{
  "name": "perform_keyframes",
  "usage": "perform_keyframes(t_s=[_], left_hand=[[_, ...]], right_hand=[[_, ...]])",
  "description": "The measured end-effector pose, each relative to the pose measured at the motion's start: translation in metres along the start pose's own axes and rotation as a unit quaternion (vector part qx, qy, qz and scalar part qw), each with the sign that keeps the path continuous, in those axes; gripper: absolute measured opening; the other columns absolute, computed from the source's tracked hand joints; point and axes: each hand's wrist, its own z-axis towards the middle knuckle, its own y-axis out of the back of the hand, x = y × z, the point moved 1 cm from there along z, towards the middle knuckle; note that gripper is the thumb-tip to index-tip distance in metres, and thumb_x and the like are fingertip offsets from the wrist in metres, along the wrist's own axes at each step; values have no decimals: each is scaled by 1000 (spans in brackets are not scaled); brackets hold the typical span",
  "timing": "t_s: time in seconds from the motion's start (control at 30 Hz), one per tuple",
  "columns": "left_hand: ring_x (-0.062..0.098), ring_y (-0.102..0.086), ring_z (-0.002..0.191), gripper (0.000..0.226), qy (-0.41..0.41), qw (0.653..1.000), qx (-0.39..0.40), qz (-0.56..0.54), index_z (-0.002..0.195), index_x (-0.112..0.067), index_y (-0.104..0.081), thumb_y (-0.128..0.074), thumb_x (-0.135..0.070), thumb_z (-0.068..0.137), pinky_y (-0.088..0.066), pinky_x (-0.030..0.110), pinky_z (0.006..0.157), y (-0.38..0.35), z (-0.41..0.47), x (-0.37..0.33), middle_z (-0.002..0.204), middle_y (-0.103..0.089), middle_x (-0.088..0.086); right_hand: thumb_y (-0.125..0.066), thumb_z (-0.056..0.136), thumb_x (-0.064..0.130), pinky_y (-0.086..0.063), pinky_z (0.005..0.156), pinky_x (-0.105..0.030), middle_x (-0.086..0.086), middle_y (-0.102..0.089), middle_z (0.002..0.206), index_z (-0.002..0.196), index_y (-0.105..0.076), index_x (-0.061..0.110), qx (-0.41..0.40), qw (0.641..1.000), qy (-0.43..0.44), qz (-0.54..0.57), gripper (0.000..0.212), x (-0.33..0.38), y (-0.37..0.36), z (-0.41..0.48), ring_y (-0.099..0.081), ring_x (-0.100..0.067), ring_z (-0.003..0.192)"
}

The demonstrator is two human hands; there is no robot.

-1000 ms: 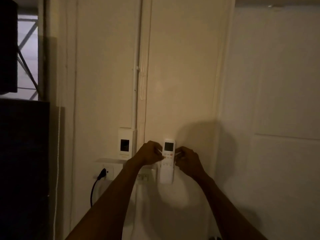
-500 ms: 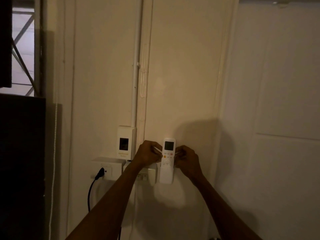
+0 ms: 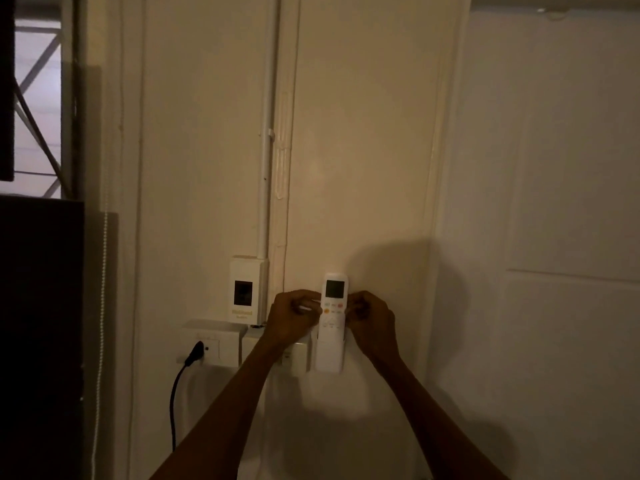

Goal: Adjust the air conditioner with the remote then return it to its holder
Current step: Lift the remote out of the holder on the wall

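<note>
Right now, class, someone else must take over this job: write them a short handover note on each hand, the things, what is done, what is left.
Left hand: fingers at the remote's left edge. Right hand: fingers at its right edge. Whether either grips firmly cannot be told.
Remote: upright on the wall, lower end inside the holder.
Done: unclear whether the air conditioner has been adjusted.
Left: if unadjusted, lift remote out, set, reseat; otherwise let go.

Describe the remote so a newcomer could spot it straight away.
Start at the white conduit running down the cream wall to a small box with a dark window. Just right of that box, between the left hand and right hand, stands the remote upright in its holder. Unlike the outlet plates beside it, it has a grey screen and orange buttons.
</note>
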Motion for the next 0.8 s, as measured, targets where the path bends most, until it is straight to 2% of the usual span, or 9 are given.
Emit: perform_keyframes(t_s=[0.17, 0.3, 0.4, 0.5, 0.63, 0.8], left_hand=[[17, -67, 85, 24, -28, 997, -16, -68, 105, -5, -67, -67, 2, 82, -60, 31, 77, 3, 10, -34, 90, -70, 4], [16, -65, 84, 23, -40, 996, -13, -72, 107, -9, -65, -59, 1, 87, -58, 35, 79, 11, 20, -50, 87, -67, 2], [18, -66, 91, 24, -38, 996, -10, -81, 110, -8, -64, -56, -1, 89, -59, 35, 81, 17, 19, -55, 93, -68, 6], [16, -67, 93, 23, -30, 996, -8, -83, 113, -8, -61, -58, -6, 90, -61, 27, 74, 23, 12, -63, 103, -68, 10], [15, -66, 96, 23, -24, 996, -21, -83, 113, -11, -60, -59, -9, 90, -58, 18, 63, 35, 1, -79, 109, -66, 6], [11, -68, 89, 26, -20, 995, -34, -97, 115, -13, -61, -60, -7, 90, -57, 16, 59, 48, -27, -110, 99, -68, 3]], right_hand=[[-59, 85, 2, -49, 69, -18, -5, -67, 88, 92, -65, 5, -39, 999, 6, 34, 10, 33, 13, 20, -61, -17, 77], [-58, 85, 1, -45, 65, -12, -1, -64, 88, 94, -64, 7, -49, 998, 28, 38, 12, 48, 18, 26, -58, -11, 76], [-60, 85, 2, -50, 68, -17, 0, -64, 87, 95, -64, 7, -44, 998, 40, 37, 12, 56, 20, 26, -59, -11, 75], [-61, 85, 4, -55, 75, -25, -3, -66, 90, 93, -64, 8, -40, 997, 47, 50, 9, 64, 21, 26, -62, -13, 78], [-60, 88, 11, -58, 79, -31, -7, -70, 99, 93, -62, 7, -28, 996, 58, 62, 7, 82, 24, 19, -67, -18, 88], [-63, 87, 14, -52, 70, -15, -2, -69, 98, 95, -63, 7, -9, 994, 80, 79, 11, 109, 37, 0, -64, -7, 83]])
